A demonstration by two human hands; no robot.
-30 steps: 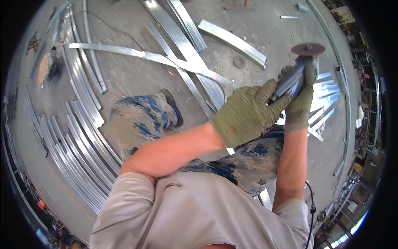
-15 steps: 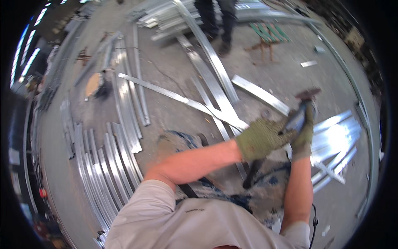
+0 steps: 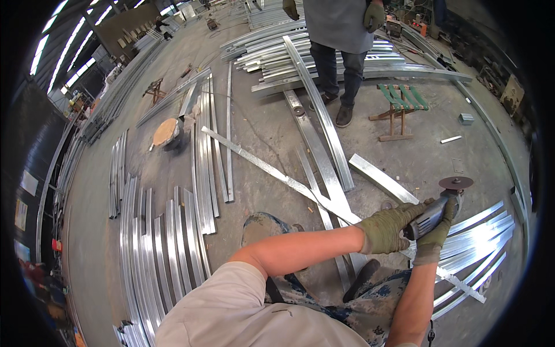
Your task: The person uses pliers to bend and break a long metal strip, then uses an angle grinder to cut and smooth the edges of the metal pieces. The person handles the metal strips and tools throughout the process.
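Observation:
I hold an angle grinder [image 3: 426,220] in both gloved hands, to the right in front of me. Its round cutting disc [image 3: 456,183] faces up at the far end. My left hand [image 3: 386,230], in a green knit glove, closes on the grinder's body from the left. My right hand [image 3: 437,236], in a matching glove, grips it from the right side; part of its fingers is hidden. A long metal channel [image 3: 283,179] runs diagonally toward my left hand, its near end hidden behind the glove. A shorter metal piece [image 3: 383,178] lies just beyond the grinder.
Metal channels [image 3: 165,243] lie in rows at my left. Shiny strips [image 3: 474,243] fan out at my right. A person in a grey apron [image 3: 338,26] stands ahead by a profile stack [image 3: 277,63]. A folding stool [image 3: 399,107] and a round-topped stump [image 3: 166,133] stand on the floor.
My view has tilted up, so the scene sits lower and the standing person shows more fully. The grinder and both hands appear lower and slightly to the right, still together.

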